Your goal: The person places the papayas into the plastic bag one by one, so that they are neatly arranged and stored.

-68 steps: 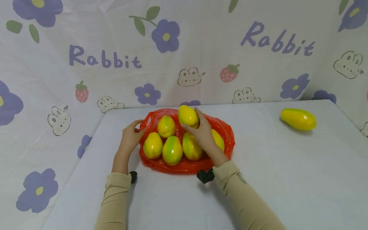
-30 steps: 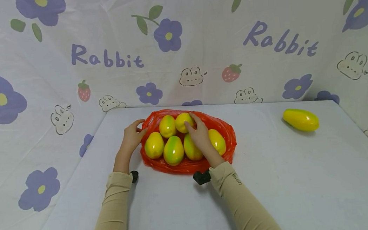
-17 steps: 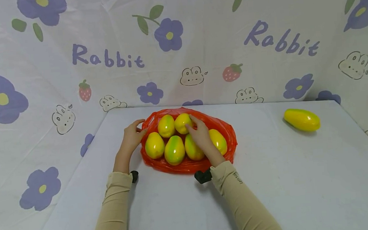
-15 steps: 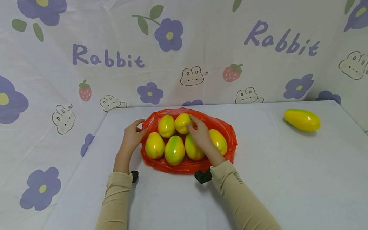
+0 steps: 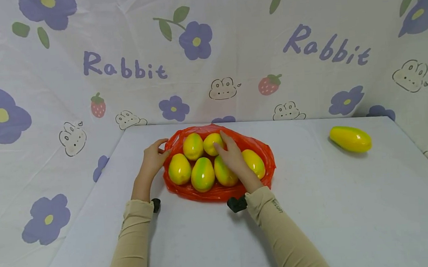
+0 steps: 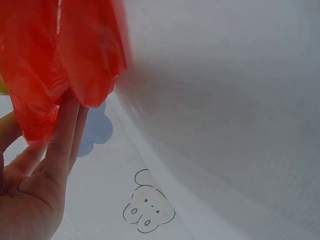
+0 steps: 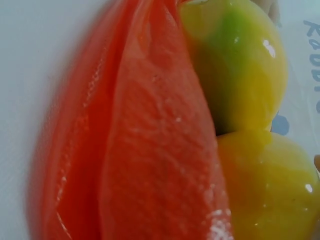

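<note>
A red plastic bag [image 5: 218,195] stands wide-mouthed on the table, with several yellow-green papayas [image 5: 203,175] upright inside. My left hand [image 5: 153,159] holds the bag's left rim; in the left wrist view, red film [image 6: 90,55] hangs between thumb and fingers [image 6: 62,135]. Reaching over the bag, my right hand [image 5: 233,154] holds the back papaya [image 5: 211,144] on its right side, thumb in front and fingers behind. That hand partly covers the front papaya [image 5: 224,171] below it. The right wrist view shows the bag's side [image 7: 160,135] beside two papayas [image 7: 250,65].
One more papaya [image 5: 350,139] lies on its side at the table's back right. The white table [image 5: 314,209] meets a printed cloth backdrop [image 5: 242,58] at its rear edge. Small black devices [image 5: 237,204] are on both wrists.
Over two seconds ago my right hand held the back papaya raised above the others; it has come down into the bag beside its neighbour. My left hand stays at the rim.
</note>
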Available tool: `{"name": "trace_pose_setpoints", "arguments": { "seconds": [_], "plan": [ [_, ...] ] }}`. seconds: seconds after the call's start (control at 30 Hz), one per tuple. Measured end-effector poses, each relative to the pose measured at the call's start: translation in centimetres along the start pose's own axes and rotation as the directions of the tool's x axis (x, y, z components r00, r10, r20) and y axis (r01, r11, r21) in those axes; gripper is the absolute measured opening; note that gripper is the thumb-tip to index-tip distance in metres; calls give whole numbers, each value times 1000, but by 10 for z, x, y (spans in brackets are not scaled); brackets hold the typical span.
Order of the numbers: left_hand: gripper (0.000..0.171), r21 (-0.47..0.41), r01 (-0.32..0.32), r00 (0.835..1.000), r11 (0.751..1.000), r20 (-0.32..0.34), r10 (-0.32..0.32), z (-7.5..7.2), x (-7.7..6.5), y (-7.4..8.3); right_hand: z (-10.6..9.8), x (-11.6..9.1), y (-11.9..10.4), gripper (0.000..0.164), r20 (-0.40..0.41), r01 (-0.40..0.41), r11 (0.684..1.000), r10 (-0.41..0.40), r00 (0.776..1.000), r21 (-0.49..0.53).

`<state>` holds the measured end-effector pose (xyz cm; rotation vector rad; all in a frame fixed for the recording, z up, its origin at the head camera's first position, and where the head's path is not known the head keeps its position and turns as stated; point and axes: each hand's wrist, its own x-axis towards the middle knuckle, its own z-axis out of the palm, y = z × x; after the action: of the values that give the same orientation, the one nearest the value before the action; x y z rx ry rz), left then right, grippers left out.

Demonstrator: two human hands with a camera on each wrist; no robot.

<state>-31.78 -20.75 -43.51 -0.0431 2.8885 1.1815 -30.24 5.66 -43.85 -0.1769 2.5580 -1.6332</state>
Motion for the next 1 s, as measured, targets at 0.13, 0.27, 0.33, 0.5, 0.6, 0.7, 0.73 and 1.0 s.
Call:
{"name": "trace_pose_setpoints", "arguments": {
  "seconds": [0.13,0.27,0.33,0.5,0.6,0.7,0.73,1.0],
  "plan": [
    [50,0,4,1000,1000,2,-4,0,0,2,-2,-2,-1,59,-53,31,999,-29,998,38],
    [51,-5,4,1000,1000,7,-4,0,-1,2,-9,-5,-5,57,-97,58,996,-51,994,73],
    [51,-4,-1,1000,1000,4,1,0,-1,3,-14,-7,-9,58,-99,72,994,-64,993,85],
    [50,-2,-23,1000,1000,-12,23,-1,-2,3,-27,-11,-15,62,-98,48,992,-37,995,117],
    [49,4,-34,999,999,-19,34,-2,-2,3,-35,-12,-14,65,-122,48,990,-32,992,129],
    [49,7,-35,999,999,-19,35,-2,-3,4,-42,-11,-10,66,-150,86,988,-67,986,126],
    [49,6,-35,999,999,-18,35,-1,-3,4,-45,-11,-8,67,-158,93,989,-74,985,117],
    [49,2,-30,999,1000,-13,30,-1,-3,5,-69,-13,7,69,-211,104,989,-81,974,101]
  ]
}}
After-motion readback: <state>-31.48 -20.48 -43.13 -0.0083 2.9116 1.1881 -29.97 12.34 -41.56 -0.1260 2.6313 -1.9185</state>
